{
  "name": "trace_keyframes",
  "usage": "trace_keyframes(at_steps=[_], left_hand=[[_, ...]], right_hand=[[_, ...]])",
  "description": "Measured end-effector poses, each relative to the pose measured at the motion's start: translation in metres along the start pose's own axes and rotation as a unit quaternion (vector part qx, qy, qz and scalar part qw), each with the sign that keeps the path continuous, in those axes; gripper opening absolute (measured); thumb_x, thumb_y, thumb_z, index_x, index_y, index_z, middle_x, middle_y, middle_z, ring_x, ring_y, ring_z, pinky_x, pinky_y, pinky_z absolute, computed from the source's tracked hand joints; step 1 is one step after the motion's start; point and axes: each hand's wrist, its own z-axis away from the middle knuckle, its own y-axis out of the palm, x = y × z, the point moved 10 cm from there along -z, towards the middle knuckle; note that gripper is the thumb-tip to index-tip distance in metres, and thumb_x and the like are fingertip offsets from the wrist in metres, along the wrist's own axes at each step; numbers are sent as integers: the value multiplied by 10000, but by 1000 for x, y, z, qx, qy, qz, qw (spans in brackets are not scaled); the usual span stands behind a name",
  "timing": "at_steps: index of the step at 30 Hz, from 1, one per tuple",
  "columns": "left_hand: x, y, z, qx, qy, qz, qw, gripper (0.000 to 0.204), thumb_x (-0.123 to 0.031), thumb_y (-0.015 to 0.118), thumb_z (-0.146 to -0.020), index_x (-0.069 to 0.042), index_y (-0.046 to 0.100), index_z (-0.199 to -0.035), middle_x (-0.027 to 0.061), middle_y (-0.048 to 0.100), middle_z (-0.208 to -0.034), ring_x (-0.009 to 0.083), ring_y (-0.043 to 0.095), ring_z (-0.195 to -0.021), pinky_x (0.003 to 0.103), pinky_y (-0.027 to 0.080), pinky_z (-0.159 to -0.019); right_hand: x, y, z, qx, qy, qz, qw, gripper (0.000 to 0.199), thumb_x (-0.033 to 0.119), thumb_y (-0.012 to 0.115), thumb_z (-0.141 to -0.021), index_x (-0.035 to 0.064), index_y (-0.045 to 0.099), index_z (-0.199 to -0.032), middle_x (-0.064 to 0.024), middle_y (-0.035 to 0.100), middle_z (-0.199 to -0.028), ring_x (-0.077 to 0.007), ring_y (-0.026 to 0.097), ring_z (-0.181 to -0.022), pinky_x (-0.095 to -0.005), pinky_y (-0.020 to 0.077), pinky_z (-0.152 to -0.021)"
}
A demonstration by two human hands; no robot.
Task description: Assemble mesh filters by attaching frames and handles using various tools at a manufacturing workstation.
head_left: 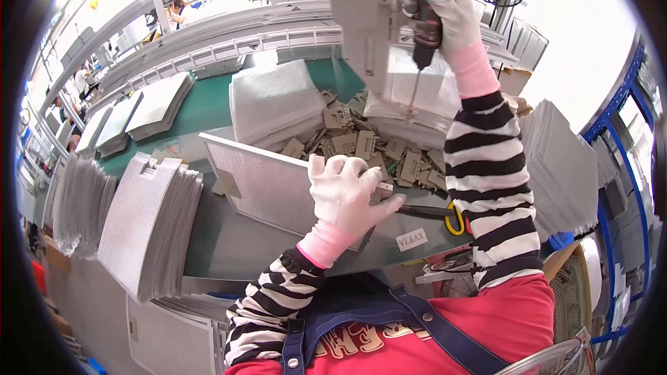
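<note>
My right hand (450, 17), in a white glove, is raised at the upper right and wrapped round a dark electric screwdriver (426, 38). Its long thin bit points down over the worktable. My left hand (345, 191), gloved too, grips the right end of a silver mesh panel (267, 180) with a light frame. The panel stands tilted on its long edge on the green table (236, 243). Behind it lies a heap of beige plastic fittings (365, 142). Scissors (453, 218) with yellow and red handles lie right of my left hand, their blades near its thumb.
Stacked mesh panels stand at the left (149, 229), the back (274, 101) and the right (559, 173). A grey bracket (365, 31) hangs beside the screwdriver. A small white label (411, 239) lies near the front edge. Blue shelving (615, 160) rises at far right.
</note>
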Motion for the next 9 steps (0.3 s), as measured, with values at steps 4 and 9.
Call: trace_keyframes(at_steps=[4, 9], left_hand=[[8, 6, 4, -5, -28, -30, 999, 256, -366, 744, -573, -160, 634, -678, -10, 477, -675, 193, 475, -717, 390, 333, -754], [5, 8, 6, -30, -40, -4, 999, 247, -331, 747, -571, -156, 662, -723, -10, 467, -673, 195, 464, -713, 383, 330, -749]], right_hand=[[21, 39, 15, -62, 35, -108, 992, 384, 464, 566, -876, 118, 451, -997, -25, 555, -749, -112, 570, -611, -233, 466, -500], [47, 59, 21, -7, 19, -58, 998, 454, 559, 522, -860, 128, 442, -982, -26, 549, -724, -109, 568, -594, -236, 470, -513]])
